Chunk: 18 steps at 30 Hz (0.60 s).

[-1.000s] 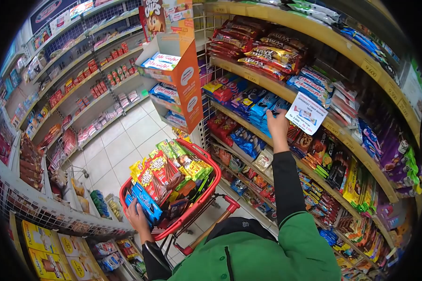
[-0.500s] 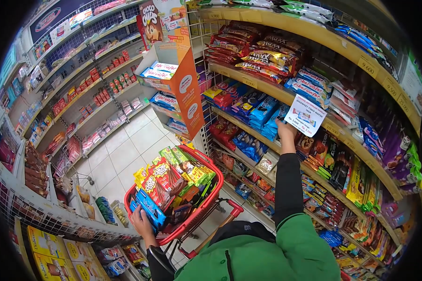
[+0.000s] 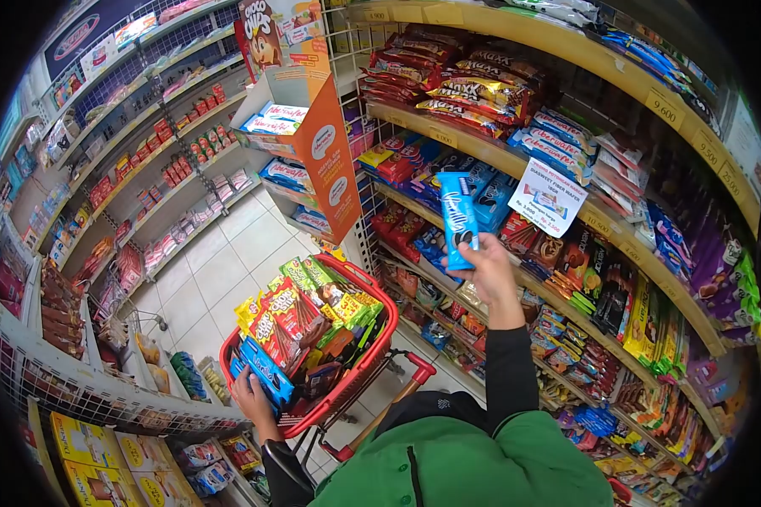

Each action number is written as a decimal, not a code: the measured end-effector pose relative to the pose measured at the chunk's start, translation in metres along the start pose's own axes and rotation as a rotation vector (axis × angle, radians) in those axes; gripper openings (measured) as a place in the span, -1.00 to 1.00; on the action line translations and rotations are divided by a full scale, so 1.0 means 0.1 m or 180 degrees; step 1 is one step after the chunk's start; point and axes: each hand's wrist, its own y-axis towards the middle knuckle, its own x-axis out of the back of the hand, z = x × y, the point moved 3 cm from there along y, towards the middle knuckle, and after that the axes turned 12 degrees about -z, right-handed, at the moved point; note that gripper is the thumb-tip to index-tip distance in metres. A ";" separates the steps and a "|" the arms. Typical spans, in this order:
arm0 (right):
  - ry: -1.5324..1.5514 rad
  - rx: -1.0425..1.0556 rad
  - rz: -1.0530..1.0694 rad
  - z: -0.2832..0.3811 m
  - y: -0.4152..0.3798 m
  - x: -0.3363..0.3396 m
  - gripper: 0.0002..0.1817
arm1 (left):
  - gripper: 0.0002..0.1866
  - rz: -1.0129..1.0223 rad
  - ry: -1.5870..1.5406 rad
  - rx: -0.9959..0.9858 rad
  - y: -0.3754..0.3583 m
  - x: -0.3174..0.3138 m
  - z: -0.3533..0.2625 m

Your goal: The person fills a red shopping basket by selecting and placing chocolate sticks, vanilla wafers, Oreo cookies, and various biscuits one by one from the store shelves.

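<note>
My right hand (image 3: 489,272) grips the lower end of a blue vanilla biscuit pack (image 3: 458,218), held upright in front of the snack shelf. More blue packs (image 3: 492,203) lie on the shelf just behind it. My left hand (image 3: 252,397) is at the near left of a red shopping basket (image 3: 379,342), its fingers closed against blue vanilla biscuit packs (image 3: 266,373) there. Beside these packs stand red and yellow Choki Choki style snack packs (image 3: 289,314) and green ones (image 3: 311,275).
The basket sits on a cart with a handle (image 3: 389,414) close to my body. An orange cardboard display (image 3: 334,182) stands beyond it, left of the shelf. A price sign (image 3: 548,198) hangs from the shelf edge. White tiled floor (image 3: 220,253) lies to the left.
My right hand has drawn back from the shelf, bringing out a blue vanilla biscuit pack. My left hand stays at the basket.
</note>
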 end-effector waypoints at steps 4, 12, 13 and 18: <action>-0.0269 0.0004 0.0483 -0.17 -0.22 -0.28 -0.73 | -0.70 0.0048 0.0022 0.0029 0.00 0.00 -0.04; -0.0973 -0.0333 0.1761 -0.66 -0.88 -1.08 -0.67 | -0.69 -0.0292 -0.0923 0.0399 0.02 0.01 0.09; -0.1025 -0.0422 0.1873 -0.71 -0.98 -1.18 -0.67 | -0.66 -0.0324 -0.1050 0.0456 0.02 0.01 0.13; -0.1166 -0.0507 0.2712 -1.16 -1.34 -1.51 -0.71 | -0.61 -0.0485 -0.1872 0.0913 0.00 -0.04 0.24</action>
